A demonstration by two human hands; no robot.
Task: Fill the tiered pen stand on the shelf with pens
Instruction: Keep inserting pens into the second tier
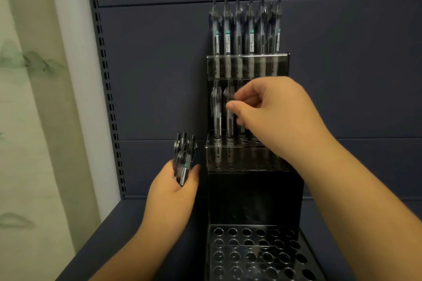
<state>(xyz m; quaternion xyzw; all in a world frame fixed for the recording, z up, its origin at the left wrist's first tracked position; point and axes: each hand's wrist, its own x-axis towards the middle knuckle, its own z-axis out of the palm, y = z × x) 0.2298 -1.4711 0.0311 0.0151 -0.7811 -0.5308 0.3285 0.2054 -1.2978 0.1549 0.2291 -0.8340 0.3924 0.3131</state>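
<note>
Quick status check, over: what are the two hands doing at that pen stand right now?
Right hand pinching a pen at middle tier of stand. Left hand holds spare pens. Top tier full, bottom tier empty. Nothing in the way.

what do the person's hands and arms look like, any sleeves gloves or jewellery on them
Both are bare. The left hand and right hand wear no gloves and show no rings. Both forearms are uncovered right to the bottom edge of the picture: no sleeve, watch or bracelet shows on either wrist. The fingernails look short and unpainted.
</note>
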